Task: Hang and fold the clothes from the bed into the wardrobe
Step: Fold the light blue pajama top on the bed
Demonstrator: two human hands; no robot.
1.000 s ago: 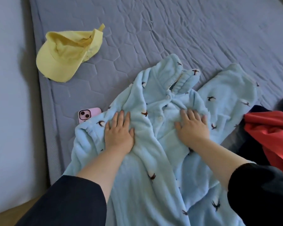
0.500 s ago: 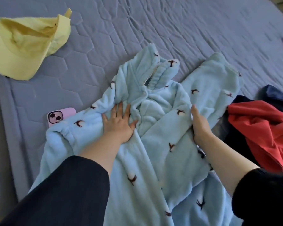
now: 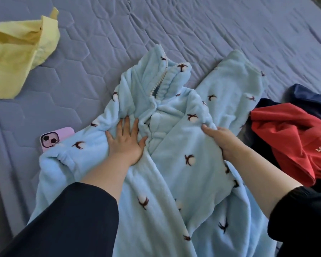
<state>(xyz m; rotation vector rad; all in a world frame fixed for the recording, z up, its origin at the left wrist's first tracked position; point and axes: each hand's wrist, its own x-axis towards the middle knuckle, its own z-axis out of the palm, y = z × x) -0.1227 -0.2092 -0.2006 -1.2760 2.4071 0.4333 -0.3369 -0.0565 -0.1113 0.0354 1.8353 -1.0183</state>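
A light-blue fleece nightgown with a cotton-flower print lies spread on the grey quilted bed, collar toward 12 o'clock. The left grip lies flat on its chest, fingers straight and spread, palm pressing down, forearm reaching in from 7 o'clock. The right grip, coming from 4 o'clock, curls round a fold at the gown's shoulder. A pink phone peeks out at 9 o'clock, a yellow cap at 10, and a red garment at 3.
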